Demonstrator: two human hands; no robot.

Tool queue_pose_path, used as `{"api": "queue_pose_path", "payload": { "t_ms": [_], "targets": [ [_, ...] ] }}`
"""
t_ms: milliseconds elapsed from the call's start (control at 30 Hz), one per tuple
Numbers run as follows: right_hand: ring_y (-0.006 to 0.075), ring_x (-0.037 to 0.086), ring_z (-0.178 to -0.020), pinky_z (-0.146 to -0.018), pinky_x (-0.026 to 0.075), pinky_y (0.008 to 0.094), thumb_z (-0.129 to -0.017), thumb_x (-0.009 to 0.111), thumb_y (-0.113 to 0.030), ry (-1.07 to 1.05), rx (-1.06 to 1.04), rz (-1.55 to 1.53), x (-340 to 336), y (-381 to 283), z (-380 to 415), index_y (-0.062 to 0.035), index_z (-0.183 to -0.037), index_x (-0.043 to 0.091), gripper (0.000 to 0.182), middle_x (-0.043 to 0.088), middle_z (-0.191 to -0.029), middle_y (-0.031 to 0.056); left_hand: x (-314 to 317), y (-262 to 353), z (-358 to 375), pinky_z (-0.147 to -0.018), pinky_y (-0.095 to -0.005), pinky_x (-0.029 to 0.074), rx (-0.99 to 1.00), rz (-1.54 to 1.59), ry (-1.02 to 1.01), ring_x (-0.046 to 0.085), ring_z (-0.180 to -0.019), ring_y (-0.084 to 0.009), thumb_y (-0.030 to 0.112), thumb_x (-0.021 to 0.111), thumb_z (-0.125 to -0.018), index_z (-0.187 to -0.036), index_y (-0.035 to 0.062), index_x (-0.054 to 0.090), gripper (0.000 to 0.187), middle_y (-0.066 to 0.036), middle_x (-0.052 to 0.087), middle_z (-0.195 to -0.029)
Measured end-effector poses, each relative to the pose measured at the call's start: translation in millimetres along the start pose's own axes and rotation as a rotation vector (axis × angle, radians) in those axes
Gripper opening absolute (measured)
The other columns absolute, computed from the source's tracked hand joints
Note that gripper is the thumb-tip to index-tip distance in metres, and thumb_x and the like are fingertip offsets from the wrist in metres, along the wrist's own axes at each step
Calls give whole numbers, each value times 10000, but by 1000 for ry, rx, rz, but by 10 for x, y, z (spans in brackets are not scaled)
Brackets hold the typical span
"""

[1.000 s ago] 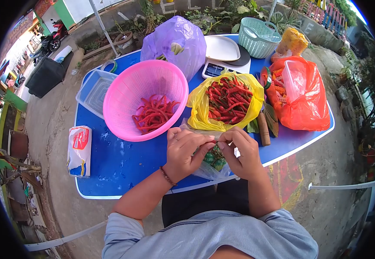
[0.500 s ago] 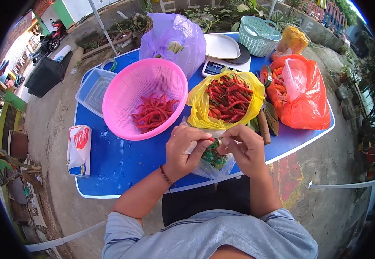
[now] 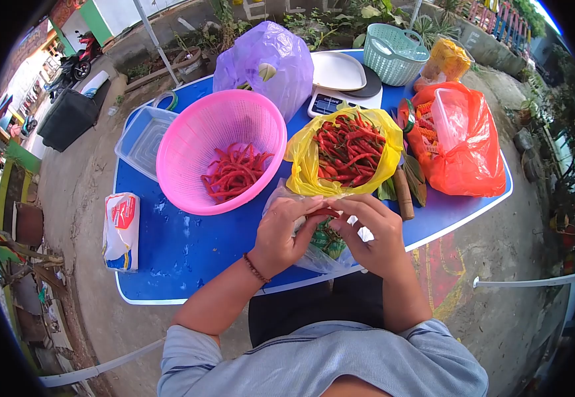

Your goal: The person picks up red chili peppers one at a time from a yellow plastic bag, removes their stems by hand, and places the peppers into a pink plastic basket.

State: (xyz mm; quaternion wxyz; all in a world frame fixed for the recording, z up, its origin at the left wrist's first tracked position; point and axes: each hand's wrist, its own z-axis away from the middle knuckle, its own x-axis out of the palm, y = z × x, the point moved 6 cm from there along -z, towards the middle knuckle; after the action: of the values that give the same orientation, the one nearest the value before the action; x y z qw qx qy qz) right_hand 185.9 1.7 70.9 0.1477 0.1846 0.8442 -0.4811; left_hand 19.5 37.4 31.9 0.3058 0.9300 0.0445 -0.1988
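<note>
Above the near edge of the blue table [image 3: 161, 251], our left hand [image 3: 281, 231] pinched a red chilli [image 3: 324, 212] between thumb and forefinger, a beaded bracelet [image 3: 256, 268] around that wrist. Our right hand [image 3: 375, 238] was curled in close at the chilli's other end, thumb and forefinger beside it, though our fingers covered so much that we could not tell whether they were closed on it. Below our hands lay a clear bag [image 3: 320, 261] with something green and printed showing in it. Just beyond our hands stood the open yellow bag [image 3: 298, 155], full of red chillies [image 3: 350, 149] with green stems. To its left, the pink basket [image 3: 191, 132] leaned towards us, with a smaller heap of red chillies [image 3: 236, 173] low inside. A brown handle [image 3: 404, 195] and some green leaves lay just right of the yellow bag, and farther right sat a red-orange bag [image 3: 469, 165] with a clear tub in its mouth. Along the far side we had the purple bag [image 3: 264, 59], the kitchen scale [image 3: 330, 106] with a white tray [image 3: 339, 70] on it, and a pale green basket [image 3: 393, 63]. The clear container [image 3: 143, 142] and a white-and-red packet [image 3: 122, 228] were on our left.
</note>
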Motion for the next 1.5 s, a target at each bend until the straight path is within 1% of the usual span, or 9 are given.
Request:
{"api": "queue_pose_path", "payload": {
  "t_ms": [167,267,467,567,900,1067,1167,1267,1500],
  "targets": [
    [246,739,-842,-728,586,310,-816,753,95,68,-87,8,-9,113,67,-6,-1074,757,277,748,-982,130,1,50,-14,-894,-394,550,10,157,112,697,-1024,-306,-20,757,-874,-1268,68,623,425,-170,671,-1203],
    [254,736,-847,-737,583,313,-801,755,109,115,-62,-91,-42,68,45,-8,-1027,768,255,752,-960,121,-80,137,-24,-899,-354,555,175,-134,107,684,-1053,-282,-38,778,-869,-1248,62,568,445,-151,649,-1221],
    [239,734,-848,-756,568,333,-745,802,116,150,-281,30,-31,-46,29,-8,-968,774,257,759,-940,126,-158,213,78,-998,-445,467,283,-402,208,544,-1215,-320,47,772,-863,-1272,129,552,472,-143,490,-1374],
    [249,727,-855,-775,568,338,-745,771,103,191,-325,72,4,-40,15,-22,-963,774,251,761,-962,104,-157,180,98,-1025,-420,387,280,-359,334,551,-1235,-286,109,756,-846,-1266,189,634,445,-85,549,-1320],
    [260,717,-838,-731,564,341,-751,768,107,264,-376,44,273,-109,-410,-15,-938,743,226,748,-965,116,-70,168,68,-1071,-440,358,241,-448,235,510,-1296,-295,148,745,-825,-1330,177,616,522,-109,514,-1384],
    [328,742,-991,-835,597,384,-835,680,108,109,-297,-55,478,-112,-667,4,-1068,750,264,751,-1066,150,-47,105,68,-1098,-458,342,189,-413,235,489,-1312,-310,145,741,-805,-1349,157,605,560,-125,486,-1405],
    [320,749,-947,-801,599,365,-847,662,114,161,-265,62,349,-78,-649,11,-1052,746,245,749,-1049,157,-42,102,52,-1112,-468,324,191,-414,223,480,-1325,-319,139,728,-817,-1356,154,600,554,-125,496,-1402],
    [268,757,-924,-815,602,330,-867,659,124,193,-138,142,129,37,-577,32,-1007,746,189,758,-1022,148,-12,115,21,-1097,-496,333,207,-488,72,431,-1354,-357,142,725,-829,-1362,105,554,561,-176,482,-1447],
    [322,742,-904,-791,589,357,-866,669,83,182,-54,307,-91,286,-357,25,-985,727,144,746,-1007,157,246,-28,20,-1174,-534,158,46,-651,-285,427,-1393,-258,254,659,-910,-1454,182,570,556,-1,553,-1486]
  ]
}}
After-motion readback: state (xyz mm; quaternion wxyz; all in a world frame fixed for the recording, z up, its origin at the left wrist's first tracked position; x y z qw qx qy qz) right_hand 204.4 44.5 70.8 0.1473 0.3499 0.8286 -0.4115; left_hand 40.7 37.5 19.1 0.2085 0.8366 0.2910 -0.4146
